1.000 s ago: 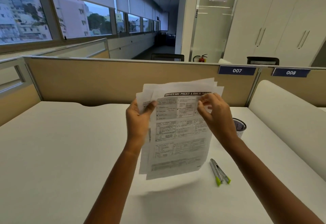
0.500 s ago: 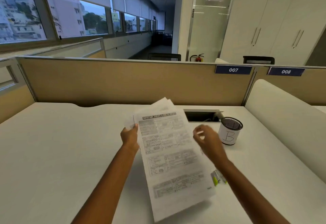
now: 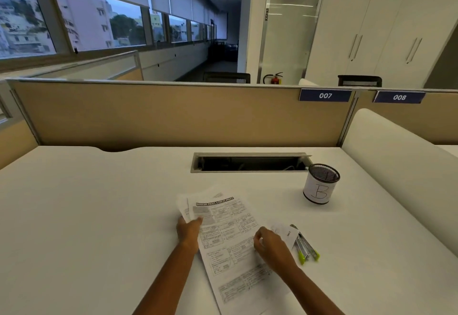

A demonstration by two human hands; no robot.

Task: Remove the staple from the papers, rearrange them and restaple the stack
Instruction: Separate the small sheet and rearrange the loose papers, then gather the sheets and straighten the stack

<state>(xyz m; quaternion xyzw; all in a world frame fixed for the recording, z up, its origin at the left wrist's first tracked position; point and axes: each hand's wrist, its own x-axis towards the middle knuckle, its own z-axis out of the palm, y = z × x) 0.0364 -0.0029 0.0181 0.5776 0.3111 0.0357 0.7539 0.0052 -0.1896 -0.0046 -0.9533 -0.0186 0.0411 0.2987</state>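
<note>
1. Location: papers (image 3: 228,235) lie flat on the white bench (image 3: 86,215), centre-front. Long axis slants from far-left to near-right, and the near edge runs off the bottom of the view.
2. Top sheet is a printed form with a dark heading band. Lower sheets fan out at the far-left corner, edges not aligned.
3. Left hand (image 3: 188,230) pinches that fanned corner, thumb on the top sheet and fingers hidden under the stack edge.
4. Right hand (image 3: 270,243) sits at the right edge of the top sheet, about halfway along, fingers curled in. Cannot tell whether it grips a sheet or only rests there.
5. One loose sheet corner pokes out just right of the right hand and covers the far end of the stapler (image 3: 306,249).
6. The stapler is grey with lime ends and lies just beside the papers on the right, near end exposed, roughly following their slant.
7. Mesh cup (image 3: 321,186) with a white label marked "B" stands upright at far right, well apart from the papers, near the right end of the cable slot (image 3: 250,162).
8. The cable slot is an open recess along the back, between the papers and the tan partition (image 3: 173,116).
9. Room:
   - A broad stretch of bench top lies left of the left hand.
   - A narrower band lies between the papers' far edge and the slot.
   - A rounded white divider (image 3: 396,166) bounds the right side.
</note>
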